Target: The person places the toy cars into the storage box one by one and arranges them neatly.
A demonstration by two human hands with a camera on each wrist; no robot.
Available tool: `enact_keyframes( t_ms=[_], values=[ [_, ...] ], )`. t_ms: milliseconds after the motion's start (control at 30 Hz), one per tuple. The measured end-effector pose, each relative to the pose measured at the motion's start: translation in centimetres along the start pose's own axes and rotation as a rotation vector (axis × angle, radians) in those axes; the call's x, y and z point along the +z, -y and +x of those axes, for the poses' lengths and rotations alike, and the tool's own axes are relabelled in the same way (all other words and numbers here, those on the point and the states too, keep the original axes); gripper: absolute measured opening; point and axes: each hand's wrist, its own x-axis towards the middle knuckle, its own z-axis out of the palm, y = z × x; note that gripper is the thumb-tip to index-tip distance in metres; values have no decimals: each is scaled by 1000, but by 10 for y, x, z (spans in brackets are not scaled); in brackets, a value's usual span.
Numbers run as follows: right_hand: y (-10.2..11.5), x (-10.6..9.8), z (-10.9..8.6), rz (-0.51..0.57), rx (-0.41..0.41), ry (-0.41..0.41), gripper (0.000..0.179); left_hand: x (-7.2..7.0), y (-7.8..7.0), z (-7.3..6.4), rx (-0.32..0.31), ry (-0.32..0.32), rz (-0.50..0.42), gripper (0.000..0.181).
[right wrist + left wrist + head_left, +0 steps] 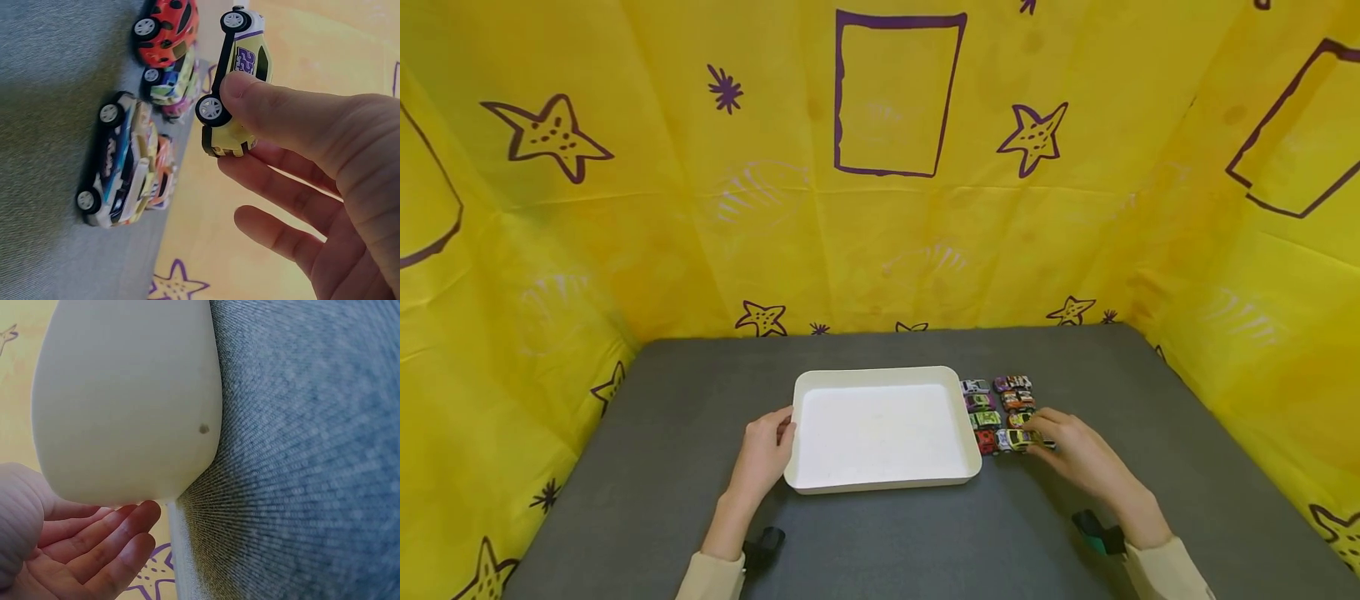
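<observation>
My right hand (pixel 1078 454) pinches a yellow-and-white toy car (pixel 247 65) between thumb and fingers. In the right wrist view this car is raised off the table, its wheels facing the left side of the picture. Below and beside it are a red toy car with black spots (pixel 169 31) and a white-and-blue toy car (pixel 119 162). At the left, my left hand (pixel 763 450) touches the side of a shallow white tray (pixel 887 485). Its fingers (pixel 134 550) are loosely extended against the tray's outer wall. The tray's inside shows only its plain white floor.
Several small toy cars stand in two columns along the tray's right side, among them a green car (pixel 985 421) and an orange car (pixel 1018 401). A dark grey tabletop (pixel 700 383) lies under everything. Yellow cloth (pixel 880 250) with purple drawings hangs behind and at both sides.
</observation>
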Motion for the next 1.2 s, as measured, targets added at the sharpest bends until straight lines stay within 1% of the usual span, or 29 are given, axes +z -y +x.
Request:
enact_keyframes(
  t_ms=[233, 333, 500, 567, 667, 833, 933, 1100, 1200],
  values=[
    [1, 1, 12, 17, -11, 26, 33, 2, 0, 0, 23, -8, -4, 24],
    [1, 2, 17, 11, 8, 49, 30, 2, -1, -1, 32, -13, -8, 24],
    [1, 5, 23, 10, 36, 73, 29, 1, 0, -1, 19, -3, -1, 24],
    [0, 6, 25, 22, 33, 71, 29, 1, 0, -1, 14, -1, 2, 24],
    [0, 8, 29, 47, 41, 73, 28, 1, 0, -1, 23, -5, 3, 24],
    [1, 10, 37, 75, 79, 110, 26, 0, 0, -1, 39, -14, 1, 23],
    [1, 12, 43, 81, 76, 121, 25, -1, 0, 0, 35, -12, -3, 24],
    [4, 15, 52, 109, 40, 103, 25, -2, 0, 0, 31, -6, -15, 24],
    [6, 17, 57, 114, 39, 110, 26, -2, 1, -1, 31, -4, -19, 24]
  ],
)
